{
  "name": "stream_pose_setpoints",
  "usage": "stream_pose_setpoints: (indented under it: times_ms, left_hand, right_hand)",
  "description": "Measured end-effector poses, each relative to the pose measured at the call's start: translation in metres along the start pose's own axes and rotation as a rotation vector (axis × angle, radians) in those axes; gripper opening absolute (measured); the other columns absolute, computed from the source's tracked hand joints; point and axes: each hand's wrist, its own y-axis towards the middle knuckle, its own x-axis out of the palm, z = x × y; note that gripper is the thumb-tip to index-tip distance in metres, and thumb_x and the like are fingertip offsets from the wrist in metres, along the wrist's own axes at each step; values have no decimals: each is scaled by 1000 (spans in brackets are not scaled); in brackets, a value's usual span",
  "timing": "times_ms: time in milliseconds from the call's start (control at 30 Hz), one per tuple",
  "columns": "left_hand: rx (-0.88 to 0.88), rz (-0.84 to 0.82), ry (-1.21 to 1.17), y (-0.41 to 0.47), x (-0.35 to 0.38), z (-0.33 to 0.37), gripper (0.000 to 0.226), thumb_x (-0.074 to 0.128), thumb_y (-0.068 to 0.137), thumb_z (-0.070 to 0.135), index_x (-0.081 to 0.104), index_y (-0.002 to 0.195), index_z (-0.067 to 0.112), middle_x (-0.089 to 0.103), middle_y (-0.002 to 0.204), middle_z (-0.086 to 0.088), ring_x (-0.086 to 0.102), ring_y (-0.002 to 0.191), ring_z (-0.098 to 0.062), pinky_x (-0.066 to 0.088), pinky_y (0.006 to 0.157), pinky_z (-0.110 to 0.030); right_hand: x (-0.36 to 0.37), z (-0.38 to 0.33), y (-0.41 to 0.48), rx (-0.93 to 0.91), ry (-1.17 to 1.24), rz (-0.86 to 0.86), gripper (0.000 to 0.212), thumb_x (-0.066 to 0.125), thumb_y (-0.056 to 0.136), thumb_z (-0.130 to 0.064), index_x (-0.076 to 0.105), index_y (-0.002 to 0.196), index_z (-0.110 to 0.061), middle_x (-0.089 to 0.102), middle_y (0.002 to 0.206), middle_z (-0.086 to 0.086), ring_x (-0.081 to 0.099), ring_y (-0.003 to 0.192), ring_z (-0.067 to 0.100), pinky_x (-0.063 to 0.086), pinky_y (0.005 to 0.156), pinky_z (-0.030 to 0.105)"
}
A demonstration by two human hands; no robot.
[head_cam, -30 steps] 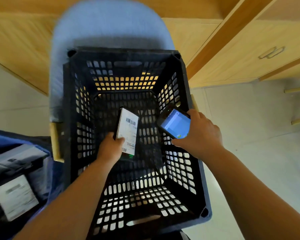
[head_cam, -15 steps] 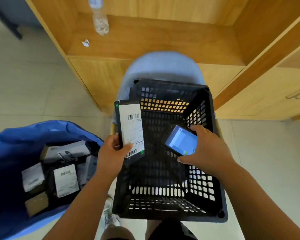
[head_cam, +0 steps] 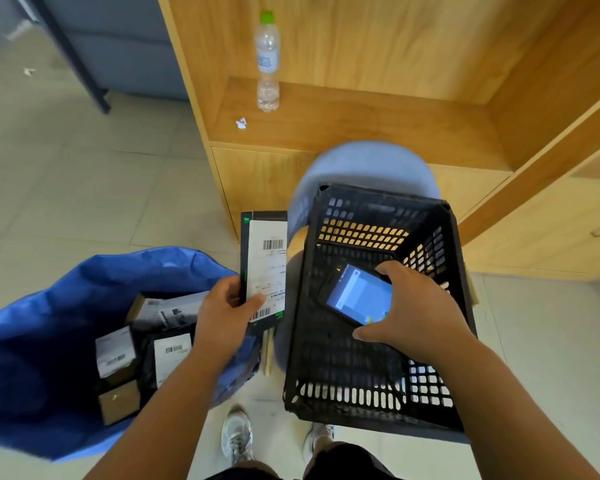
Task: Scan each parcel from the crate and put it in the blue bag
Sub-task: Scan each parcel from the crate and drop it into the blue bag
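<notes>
Hands hold one thing each. The left hand (head_cam: pixel 227 315) grips a flat black parcel (head_cam: pixel 264 265) by its bottom end, label facing up. The right hand (head_cam: pixel 421 315) curls round a handheld scanner (head_cam: pixel 357 296) above the black crate (head_cam: pixel 326 358). Left of the left hand, the blue bag (head_cam: pixel 49 323) holds more parcels (head_cam: pixel 172 355).

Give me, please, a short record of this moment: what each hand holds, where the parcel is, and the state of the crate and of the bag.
left hand: grips a black parcel with a white barcode label, upright, between bag and crate
right hand: holds a scanner, screen lit, over the crate
crate: black, on a blue stool; no parcel visible inside
blue bag: open on the floor, holds several labelled parcels
shelf: a plastic bottle stands on it
</notes>
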Motion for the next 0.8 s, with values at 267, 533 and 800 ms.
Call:
stream_pose_setpoints:
  times_ms: [267,533,800]
  left_hand:
    - [-118,0,18,-3,-34,-33,20,68,86,27,57,103,28,68,90,12,66,83,-4,55,66,-21]
    - [-479,78,-29,-12,-95,-125,14,66,88,31,61,85,18,69,84,-3,67,77,-19,50,66,-30]
    - [-635,112,16,7,-161,-218,19,67,88,25,66,95,8,71,94,-10,67,77,-23,55,65,-33]
  right_hand:
    - [16,-31,-1,-32,-33,-32,94,76,55,-63,34,131,-26,52,119,-6,53,98,17,48,80,36]
    - [65,-97,11,-123,-116,-179,86,74,54,-62,37,123,-27,52,114,-7,53,96,18,46,78,36]
    - [129,-171,30,-190,-355,-307,70,69,58,-59,37,111,-27,52,104,-4,54,91,22,40,71,35]
